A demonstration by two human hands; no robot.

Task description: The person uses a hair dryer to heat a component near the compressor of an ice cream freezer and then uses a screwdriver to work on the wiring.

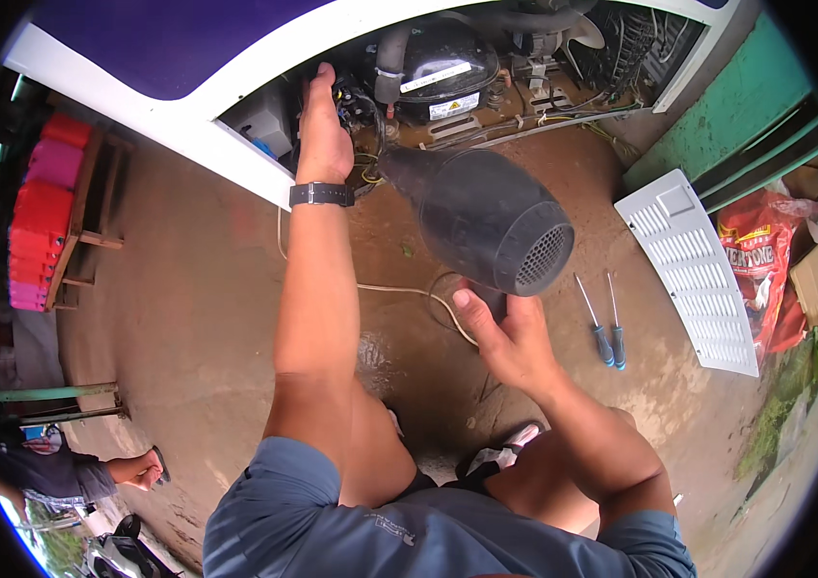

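**Black plastic hair dryer [486,217] between my two hands, nozzle toward the cabinet**

On my feed, the fingers of my right hand [521,337] grasp the dryer's handle from below. Its long axis slants from the grille, lower right, to the tapered nozzle, upper left. Past the nozzle, my left hand [325,140] reaches into the open white-and-purple cabinet [182,125]; I cannot tell whether its fingers grip anything. Thin tangled wires [368,169] stand between nozzle and left hand. Above the dryer sits a black domed compressor [467,48]. Right of it, on the brown floor [187,250], lie two blue-handled screwdrivers [603,337]; farther right is a grey slotted panel [693,279]. A pale cord [409,290] runs below the dryer.
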